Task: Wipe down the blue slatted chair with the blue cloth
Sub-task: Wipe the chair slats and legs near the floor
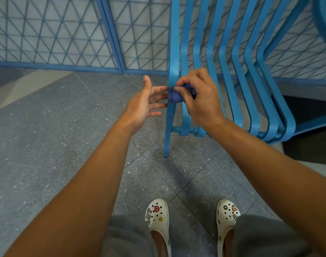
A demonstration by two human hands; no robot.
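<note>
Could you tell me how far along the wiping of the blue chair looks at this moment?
Nothing shows which parts are already clean. In hand: the right hand grips the bunched blue cloth against the leftmost upright of the blue chair, about midway up. The left hand is open beside it, fingertips by that upright. The other slats to the right and the leg below show no sign of wiping, so they probably remain.

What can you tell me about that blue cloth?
The cloth is dark blue, darker than the chair, soft-looking and bunched into a small wad. The right hand grips it, fingers curled round it, against the chair's outermost slat. The open left hand's fingertips reach close to it; contact is unclear.
</note>
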